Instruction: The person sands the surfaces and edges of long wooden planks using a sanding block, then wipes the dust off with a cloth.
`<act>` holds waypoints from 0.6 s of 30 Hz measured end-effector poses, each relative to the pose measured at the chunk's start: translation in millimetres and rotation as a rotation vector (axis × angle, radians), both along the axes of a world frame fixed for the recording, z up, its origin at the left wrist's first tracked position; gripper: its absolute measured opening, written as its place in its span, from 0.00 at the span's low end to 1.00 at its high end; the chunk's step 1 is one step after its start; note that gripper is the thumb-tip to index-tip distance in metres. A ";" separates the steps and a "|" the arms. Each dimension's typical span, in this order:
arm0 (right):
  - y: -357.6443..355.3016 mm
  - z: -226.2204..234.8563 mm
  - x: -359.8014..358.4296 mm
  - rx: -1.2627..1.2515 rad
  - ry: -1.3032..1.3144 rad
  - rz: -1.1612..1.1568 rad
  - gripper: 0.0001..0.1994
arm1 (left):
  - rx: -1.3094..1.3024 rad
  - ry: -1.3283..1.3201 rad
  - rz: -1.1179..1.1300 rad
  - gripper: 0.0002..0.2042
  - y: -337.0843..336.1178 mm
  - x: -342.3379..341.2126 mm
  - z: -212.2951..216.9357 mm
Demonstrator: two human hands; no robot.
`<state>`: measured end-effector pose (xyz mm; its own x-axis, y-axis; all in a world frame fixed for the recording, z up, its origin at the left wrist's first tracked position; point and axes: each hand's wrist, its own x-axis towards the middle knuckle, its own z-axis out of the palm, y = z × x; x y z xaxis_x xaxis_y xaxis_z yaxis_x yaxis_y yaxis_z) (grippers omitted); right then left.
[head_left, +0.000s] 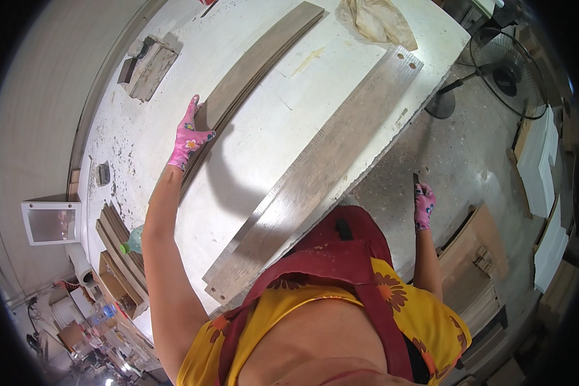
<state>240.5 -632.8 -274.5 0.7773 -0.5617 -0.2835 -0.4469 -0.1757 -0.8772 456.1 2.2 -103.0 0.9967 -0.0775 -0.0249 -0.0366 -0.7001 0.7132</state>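
My left hand (192, 141), in a pink flowered glove, rests against a stack of long, narrow wood-look planks (264, 55) on the white table. Its fingers stretch forward and its thumb is spread to the side over the planks. Closer to my body, a single grey-brown plank (321, 170) with round marks at its ends lies along the table's near edge. My right hand (424, 207), gloved alike, is off the table to the right, closed around a thin dark flat tool (416, 178). What kind of tool it is cannot be made out.
A worn block (151, 69) and a small grey block (103, 174) sit on the table's left side. A crumpled beige cloth (379, 24) lies at its far end. A standing fan (505, 80) and leaning boards (473, 251) are on the right. More planks (119, 241) lie at left.
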 end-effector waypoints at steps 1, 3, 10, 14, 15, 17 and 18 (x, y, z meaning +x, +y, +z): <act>-3.2 0.2 0.1 0.014 -0.014 -0.002 0.09 | 0.005 -0.010 0.013 0.53 3.5 -2.0 -7.9; -9.6 -3.3 -0.7 -0.024 -0.049 -0.024 0.09 | 0.012 -0.030 0.031 0.53 3.4 -3.5 -18.4; 23.8 59.0 39.4 -0.091 -0.168 -0.048 0.09 | 0.452 0.097 0.139 0.52 -3.1 -10.6 -22.4; 142.1 189.1 72.8 -0.265 -0.649 0.439 0.05 | 0.496 0.077 0.148 0.51 -3.0 -12.0 -18.7; 171.8 208.7 71.1 -0.306 -0.777 0.624 0.01 | 0.495 0.074 0.136 0.51 -1.3 -12.0 -19.7; 221.9 173.0 60.6 -0.026 -0.402 1.035 0.05 | 0.473 0.124 0.116 0.51 -5.4 -6.4 -16.6; 248.5 182.5 55.2 -0.278 -0.578 1.212 0.08 | 0.520 -0.006 0.086 0.51 -8.8 -12.0 -18.3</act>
